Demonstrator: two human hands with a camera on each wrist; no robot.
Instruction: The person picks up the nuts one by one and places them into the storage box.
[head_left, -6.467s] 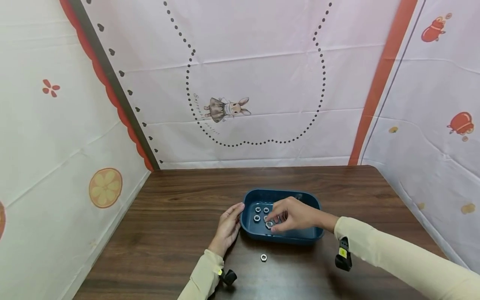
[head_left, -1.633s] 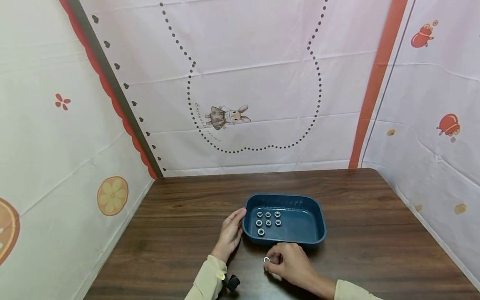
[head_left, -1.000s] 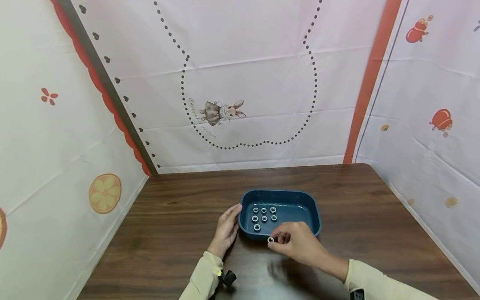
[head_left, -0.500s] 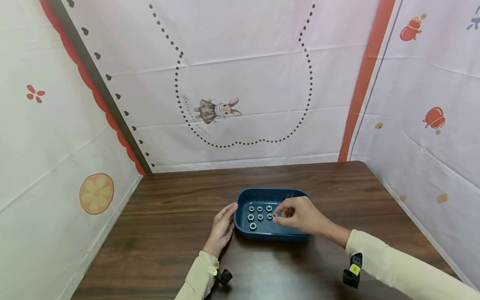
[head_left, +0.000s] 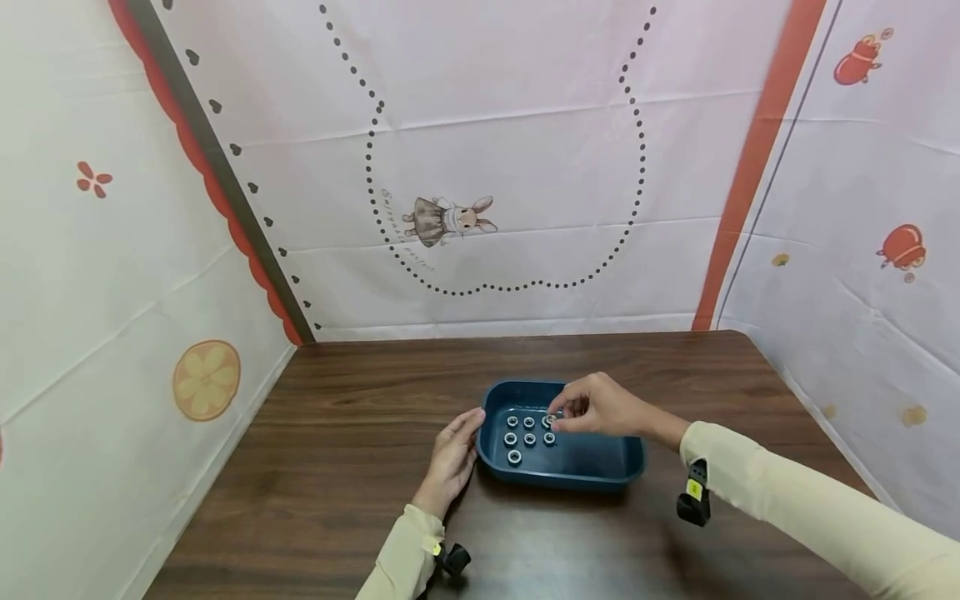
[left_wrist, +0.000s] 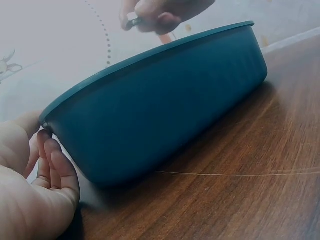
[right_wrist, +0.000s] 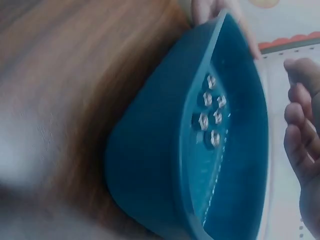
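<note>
A dark blue rectangular tray (head_left: 596, 457) sits on the table. In its left half several small metal nuts (head_left: 511, 439) lie in rough rows. My left hand (head_left: 452, 457) grips the tray's left end by the rim; in the left wrist view its curled fingers (left_wrist: 62, 165) sit under the lip. Over the tray, my right hand (head_left: 606, 408) pinches another nut (left_wrist: 133, 20) between thumb and fingertips. From the head, this nut overlaps the back row's right end. The right wrist view shows the right hand's fingers (right_wrist: 300, 125) above the tray, the pinched nut out of sight.
The dark wood table (head_left: 360, 417) extends around the tray. A white printed cloth (head_left: 525, 167) stands behind it and at both sides. A black camera strap (head_left: 694, 493) is on the right wrist, with another camera (head_left: 454, 558) on the left.
The right hand picked up the nut from the table in front of the tray, lifted it over the near rim and moved toward the tray's back. The left hand stayed at the tray's left end.
</note>
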